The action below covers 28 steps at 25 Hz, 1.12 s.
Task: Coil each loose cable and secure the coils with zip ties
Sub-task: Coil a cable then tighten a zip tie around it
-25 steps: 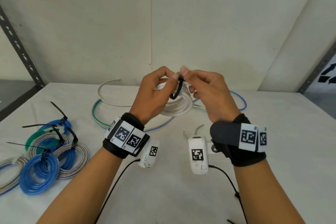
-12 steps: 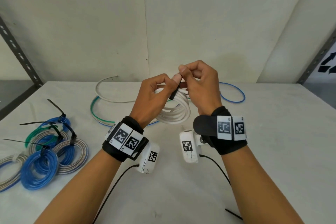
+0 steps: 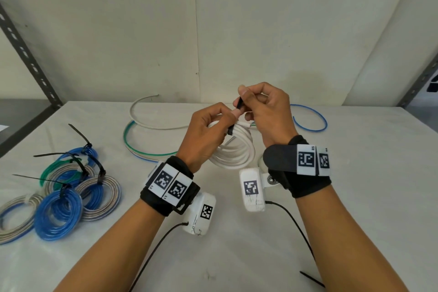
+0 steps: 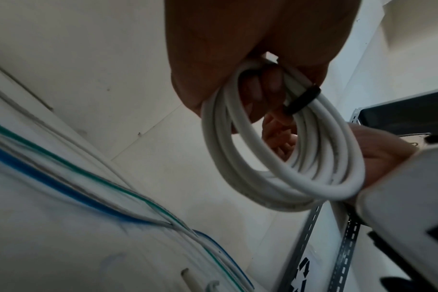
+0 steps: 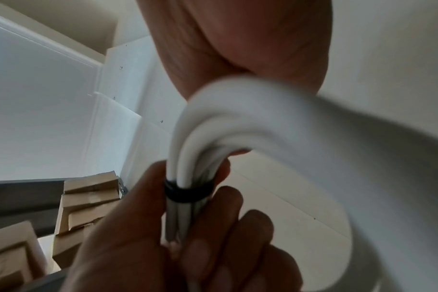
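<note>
Cinching: zip tie (image 3: 237, 111) tail runs up-right from white coil (image 3: 237, 152); right hand (image 3: 267, 111) pinches tail, left hand (image 3: 206, 133) grips coil below.

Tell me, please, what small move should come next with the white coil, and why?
Probably the right hand should keep drawing the black zip tie tail up and away. The tie already rings the white coil, the left hand holds the coil at the tie, and the right hand pinches the tail, so cinching seems unfinished.
</note>
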### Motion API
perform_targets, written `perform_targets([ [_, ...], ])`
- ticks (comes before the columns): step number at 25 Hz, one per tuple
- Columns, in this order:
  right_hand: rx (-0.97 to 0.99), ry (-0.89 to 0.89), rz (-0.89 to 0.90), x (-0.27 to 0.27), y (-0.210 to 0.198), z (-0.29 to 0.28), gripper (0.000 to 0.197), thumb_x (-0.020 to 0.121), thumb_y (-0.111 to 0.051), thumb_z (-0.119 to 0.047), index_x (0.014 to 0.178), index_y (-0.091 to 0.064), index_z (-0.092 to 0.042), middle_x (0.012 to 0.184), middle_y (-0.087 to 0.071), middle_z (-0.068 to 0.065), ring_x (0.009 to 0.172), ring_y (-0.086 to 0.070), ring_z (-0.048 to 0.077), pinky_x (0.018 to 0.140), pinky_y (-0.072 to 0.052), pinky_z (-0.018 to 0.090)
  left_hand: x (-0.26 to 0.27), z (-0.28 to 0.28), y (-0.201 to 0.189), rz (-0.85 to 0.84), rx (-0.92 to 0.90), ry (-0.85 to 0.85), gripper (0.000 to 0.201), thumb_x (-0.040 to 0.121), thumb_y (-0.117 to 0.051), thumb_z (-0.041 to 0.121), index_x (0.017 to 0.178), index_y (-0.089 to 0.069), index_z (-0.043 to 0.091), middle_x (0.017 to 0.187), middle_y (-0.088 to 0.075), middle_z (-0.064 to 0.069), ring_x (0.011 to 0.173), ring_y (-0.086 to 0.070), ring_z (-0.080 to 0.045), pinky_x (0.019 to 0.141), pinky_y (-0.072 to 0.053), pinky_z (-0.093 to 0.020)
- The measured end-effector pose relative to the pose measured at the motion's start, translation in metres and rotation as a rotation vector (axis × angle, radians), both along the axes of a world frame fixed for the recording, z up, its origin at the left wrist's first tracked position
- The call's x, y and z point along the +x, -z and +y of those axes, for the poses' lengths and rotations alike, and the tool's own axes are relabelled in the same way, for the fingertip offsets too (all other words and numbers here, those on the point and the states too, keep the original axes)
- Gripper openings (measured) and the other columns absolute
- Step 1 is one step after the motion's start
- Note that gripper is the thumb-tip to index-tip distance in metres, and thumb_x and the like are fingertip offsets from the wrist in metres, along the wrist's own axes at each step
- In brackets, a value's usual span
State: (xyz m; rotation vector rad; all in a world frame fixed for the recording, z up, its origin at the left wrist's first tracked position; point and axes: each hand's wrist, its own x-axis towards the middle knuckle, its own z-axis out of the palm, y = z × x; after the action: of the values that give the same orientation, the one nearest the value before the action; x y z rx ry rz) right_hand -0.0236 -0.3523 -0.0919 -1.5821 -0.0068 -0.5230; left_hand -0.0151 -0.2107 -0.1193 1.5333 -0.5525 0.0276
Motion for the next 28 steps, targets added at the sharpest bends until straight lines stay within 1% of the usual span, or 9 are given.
perform_targets([
  [3, 0.011, 0.01, 0.005, -0.004, -0.001, 0.001, 0.016, 0.098, -0.064, -0.016, 0.093, -0.061, -0.001, 0.08, -0.076, 0.01, 0.071, -0.075, 0.021, 0.06, -0.059, 0.033, 0.004, 0.002, 0.009, -0.051, 0.063, 0.008, 0.029, 0.101, -0.059, 0.017, 0.082, -0.064, -0.003, 0.072, -0.059, -0.007, 0.065, -0.054, -0.013, 0.066, -0.05, -0.034],
  [4, 0.028, 0.011, -0.002, -0.005, -0.001, 0.003, 0.016, 0.098, -0.064, -0.015, 0.094, -0.061, 0.0, 0.08, -0.076, 0.011, 0.072, -0.076, 0.024, 0.062, -0.06, 0.035, 0.003, 0.004, 0.009, -0.063, 0.063, 0.004, 0.029, 0.101, -0.059, 0.017, 0.083, -0.065, -0.004, 0.072, -0.06, -0.009, 0.066, -0.056, -0.014, 0.066, -0.051, -0.034],
  [7, 0.083, 0.022, 0.005, -0.005, 0.0, 0.006, 0.015, 0.098, -0.064, -0.016, 0.093, -0.062, -0.002, 0.076, -0.074, 0.009, 0.065, -0.073, 0.021, 0.058, -0.057, 0.03, 0.001, 0.003, 0.008, -0.102, 0.03, -0.048, 0.031, 0.1, -0.061, 0.017, 0.079, -0.064, -0.006, 0.066, -0.059, -0.003, 0.061, -0.054, -0.011, 0.06, -0.049, -0.026],
  [11, 0.165, -0.001, 0.014, -0.003, 0.003, 0.0, 0.016, 0.098, -0.064, -0.014, 0.093, -0.063, 0.0, 0.072, -0.07, 0.007, 0.062, -0.068, 0.02, 0.068, -0.057, 0.038, -0.004, -0.008, 0.006, -0.059, 0.009, -0.047, 0.03, 0.099, -0.062, 0.014, 0.074, -0.061, -0.003, 0.061, -0.054, 0.006, 0.055, -0.049, -0.003, 0.057, -0.041, -0.013],
  [15, 0.231, -0.023, 0.056, -0.001, 0.005, -0.004, 0.017, 0.098, -0.065, -0.015, 0.091, -0.064, 0.0, 0.069, -0.069, 0.003, 0.061, -0.066, 0.016, 0.064, -0.055, 0.029, -0.008, -0.013, 0.004, -0.08, 0.01, -0.048, 0.031, 0.099, -0.061, 0.013, 0.071, -0.059, 0.0, 0.061, -0.054, 0.004, 0.055, -0.05, -0.002, 0.056, -0.04, -0.011],
  [18, 0.225, -0.009, 0.054, 0.002, 0.006, -0.003, 0.017, 0.097, -0.066, -0.015, 0.09, -0.066, 0.001, 0.068, -0.07, 0.002, 0.062, -0.064, 0.014, 0.062, -0.057, 0.026, -0.006, -0.015, 0.003, -0.11, 0.012, -0.11, 0.038, 0.101, -0.06, 0.021, 0.07, -0.061, -0.001, 0.06, -0.055, 0.005, 0.058, -0.051, -0.004, 0.057, -0.039, -0.013],
  [20, 0.231, -0.001, 0.056, 0.004, 0.009, -0.001, 0.017, 0.097, -0.065, -0.014, 0.092, -0.066, 0.002, 0.066, -0.069, 0.001, 0.06, -0.064, 0.012, 0.062, -0.057, 0.025, -0.003, -0.015, 0.006, -0.105, 0.022, -0.124, 0.041, 0.101, -0.059, 0.023, 0.07, -0.062, -0.004, 0.059, -0.054, 0.006, 0.058, -0.05, -0.005, 0.057, -0.039, -0.014],
  [23, 0.238, -0.006, 0.06, 0.004, 0.01, -0.001, 0.016, 0.097, -0.065, -0.013, 0.092, -0.066, 0.003, 0.064, -0.066, 0.002, 0.057, -0.061, 0.01, 0.061, -0.057, 0.024, 0.0, -0.016, 0.009, -0.099, 0.046, -0.103, 0.037, 0.1, -0.06, 0.016, 0.07, -0.061, -0.006, 0.06, -0.055, 0.002, 0.056, -0.05, -0.003, 0.057, -0.04, -0.012],
  [28, 0.252, -0.005, 0.095, 0.008, 0.013, -0.006, 0.017, 0.096, -0.066, -0.012, 0.084, -0.065, 0.0, 0.064, -0.065, 0.003, 0.053, -0.061, 0.011, 0.06, -0.057, 0.024, 0.0, -0.021, 0.013, -0.096, 0.06, -0.097, 0.035, 0.099, -0.06, 0.015, 0.07, -0.062, -0.005, 0.062, -0.057, 0.0, 0.058, -0.052, -0.004, 0.06, -0.042, -0.015],
])
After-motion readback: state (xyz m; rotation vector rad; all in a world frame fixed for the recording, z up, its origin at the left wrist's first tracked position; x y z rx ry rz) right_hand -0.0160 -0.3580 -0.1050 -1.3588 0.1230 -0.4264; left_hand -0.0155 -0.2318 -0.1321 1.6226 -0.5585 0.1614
